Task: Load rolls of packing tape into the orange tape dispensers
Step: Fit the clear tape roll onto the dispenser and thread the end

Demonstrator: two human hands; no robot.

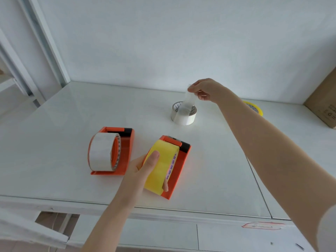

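Two orange tape dispensers lie on the white table. The left dispenser [127, 151] carries a white tape roll [101, 151] on its hub. The right dispenser [180, 171] carries a yellow roll [161, 166], and my left hand [143, 168] grips that roll, thumb on top. Farther back, a loose white roll [183, 113] lies flat. My right hand [205, 90] pinches the free end of its clear tape strip [189, 99], lifted above the roll.
Another yellow roll [256, 108] lies behind my right forearm, partly hidden. A cardboard box [323, 100] stands at the far right against the wall. The table's front edge [163, 211] is near me, and a seam runs along the right side.
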